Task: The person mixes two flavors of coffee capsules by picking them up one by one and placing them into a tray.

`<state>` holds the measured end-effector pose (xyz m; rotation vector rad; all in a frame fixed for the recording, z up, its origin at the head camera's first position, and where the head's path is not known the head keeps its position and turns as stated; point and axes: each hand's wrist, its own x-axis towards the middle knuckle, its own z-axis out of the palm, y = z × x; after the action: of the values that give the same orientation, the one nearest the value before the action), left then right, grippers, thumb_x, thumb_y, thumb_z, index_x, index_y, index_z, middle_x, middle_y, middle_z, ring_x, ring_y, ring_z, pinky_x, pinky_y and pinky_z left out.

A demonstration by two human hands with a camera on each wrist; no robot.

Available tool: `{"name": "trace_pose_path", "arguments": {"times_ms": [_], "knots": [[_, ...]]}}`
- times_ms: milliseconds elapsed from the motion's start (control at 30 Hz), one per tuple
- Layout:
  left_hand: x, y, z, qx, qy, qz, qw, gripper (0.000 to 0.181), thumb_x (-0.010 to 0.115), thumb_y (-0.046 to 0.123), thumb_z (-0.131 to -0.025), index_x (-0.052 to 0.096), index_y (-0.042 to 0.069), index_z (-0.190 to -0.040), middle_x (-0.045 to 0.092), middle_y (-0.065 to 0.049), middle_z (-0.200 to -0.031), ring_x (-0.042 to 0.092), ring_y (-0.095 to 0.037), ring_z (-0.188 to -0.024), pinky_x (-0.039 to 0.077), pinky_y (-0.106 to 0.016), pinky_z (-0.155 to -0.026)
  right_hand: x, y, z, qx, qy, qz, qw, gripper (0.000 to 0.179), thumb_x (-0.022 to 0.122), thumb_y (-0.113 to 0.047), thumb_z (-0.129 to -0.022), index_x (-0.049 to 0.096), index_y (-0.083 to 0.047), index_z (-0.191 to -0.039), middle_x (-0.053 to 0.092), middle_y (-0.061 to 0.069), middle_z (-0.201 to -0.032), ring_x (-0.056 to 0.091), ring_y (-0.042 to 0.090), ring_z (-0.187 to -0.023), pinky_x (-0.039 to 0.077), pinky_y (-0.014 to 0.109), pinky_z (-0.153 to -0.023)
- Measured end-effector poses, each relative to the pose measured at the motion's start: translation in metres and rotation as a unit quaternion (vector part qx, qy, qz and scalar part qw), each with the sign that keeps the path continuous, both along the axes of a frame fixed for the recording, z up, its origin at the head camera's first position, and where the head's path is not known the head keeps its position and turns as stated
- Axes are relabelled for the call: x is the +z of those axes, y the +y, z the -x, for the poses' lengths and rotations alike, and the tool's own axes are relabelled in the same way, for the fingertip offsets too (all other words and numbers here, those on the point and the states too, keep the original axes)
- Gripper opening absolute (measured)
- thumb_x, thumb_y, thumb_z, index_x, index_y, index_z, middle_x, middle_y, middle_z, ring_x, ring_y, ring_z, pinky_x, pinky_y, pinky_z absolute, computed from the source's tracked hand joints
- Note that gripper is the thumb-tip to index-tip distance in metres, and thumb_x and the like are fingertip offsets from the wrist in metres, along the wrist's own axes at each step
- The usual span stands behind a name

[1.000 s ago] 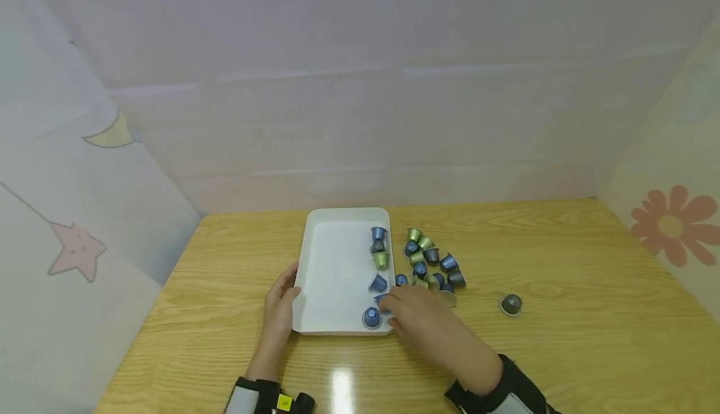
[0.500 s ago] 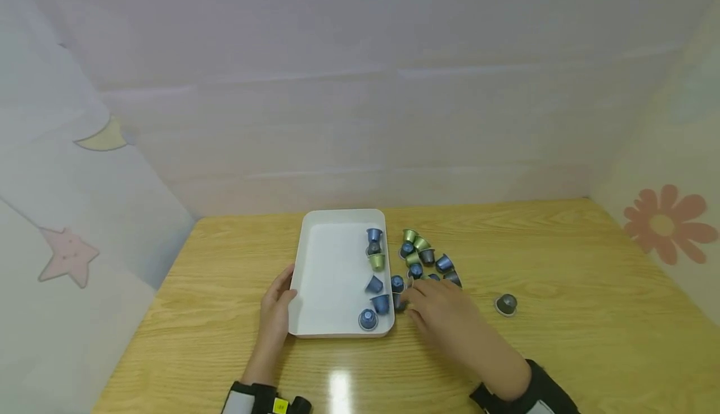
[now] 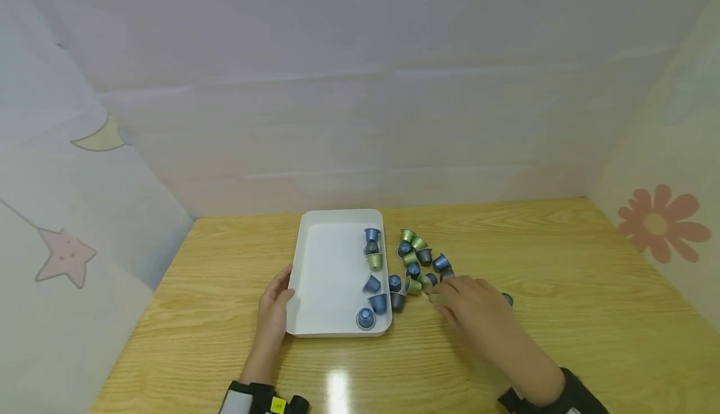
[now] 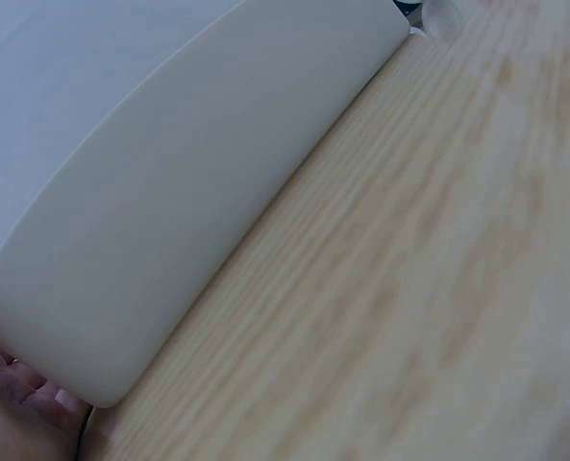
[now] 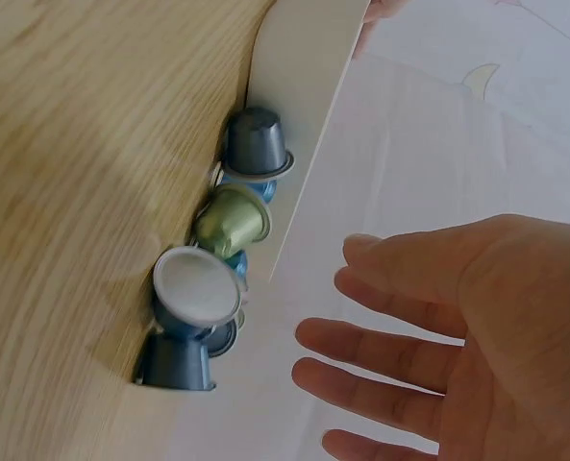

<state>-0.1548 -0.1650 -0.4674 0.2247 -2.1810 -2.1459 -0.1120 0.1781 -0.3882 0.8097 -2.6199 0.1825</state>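
Observation:
My left hand (image 3: 274, 307) grips the left side of a white rectangular tray (image 3: 332, 270), thumb at the rim; in the left wrist view the tray's outer wall (image 4: 179, 192) fills the upper left, with a bit of the hand (image 4: 20, 413) below it. Along the tray's right side lie blue, dark and green coffee capsules, among them an upright blue capsule (image 3: 365, 319). My right hand (image 3: 478, 311) hovers at the near right of the loose capsules. In the right wrist view its fingers (image 5: 381, 351) are spread and hold nothing, beside a capsule with a pale lid (image 5: 198, 286).
Several more capsules cluster on the wooden table (image 3: 214, 301) right of the tray, including a green capsule (image 3: 413, 286) and a dark capsule (image 3: 397, 302) against the tray wall. A lone dark capsule (image 3: 508, 299) is partly hidden behind the right hand. A papered wall (image 3: 360, 120) rises behind.
My right hand has moved right, from a blue capsule at the tray's right edge, past a dark capsule beside the wall, to the cluster's right side. The left hand keeps its grip on the tray.

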Motion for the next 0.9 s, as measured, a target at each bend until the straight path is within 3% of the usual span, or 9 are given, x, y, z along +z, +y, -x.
{"name": "trace_pose_path", "arguments": {"times_ms": [200, 533, 900], "knots": [[0.0, -0.001, -0.001, 0.001, 0.003, -0.011, 0.9999, 0.048, 0.039, -0.002, -0.091, 0.039, 0.002, -0.139, 0.038, -0.014, -0.142, 0.036, -0.024, -0.128, 0.036, -0.013, -0.086, -0.006, 0.019, 0.001, -0.009, -0.005, -0.012, 0.9999, 0.032, 0.079, -0.015, -0.071, 0.066, -0.007, -0.099, 0.065, 0.005, -0.099, 0.061, 0.025, -0.091, 0.048, 0.044, -0.078], [0.002, -0.002, -0.001, -0.006, 0.01, -0.007, 0.9999, 0.047, 0.038, -0.003, -0.093, 0.039, 0.002, -0.139, 0.036, -0.013, -0.144, 0.033, -0.023, -0.131, 0.034, -0.012, -0.089, -0.007, 0.048, 0.003, -0.05, -0.068, -0.017, 0.9963, 0.037, 0.08, -0.013, -0.069, 0.066, -0.008, -0.103, 0.063, 0.007, -0.103, 0.06, 0.028, -0.093, 0.048, 0.046, -0.077], [0.001, -0.001, -0.001, -0.007, 0.001, -0.007, 1.0, 0.047, 0.038, -0.002, -0.093, 0.039, 0.004, -0.14, 0.037, -0.012, -0.143, 0.034, -0.021, -0.13, 0.035, -0.011, -0.088, -0.014, 0.079, 0.003, -0.075, -0.098, -0.017, 0.9922, 0.042, 0.082, -0.011, -0.065, 0.066, -0.003, -0.103, 0.063, 0.012, -0.103, 0.063, 0.028, -0.081, 0.051, 0.041, -0.068]]}}
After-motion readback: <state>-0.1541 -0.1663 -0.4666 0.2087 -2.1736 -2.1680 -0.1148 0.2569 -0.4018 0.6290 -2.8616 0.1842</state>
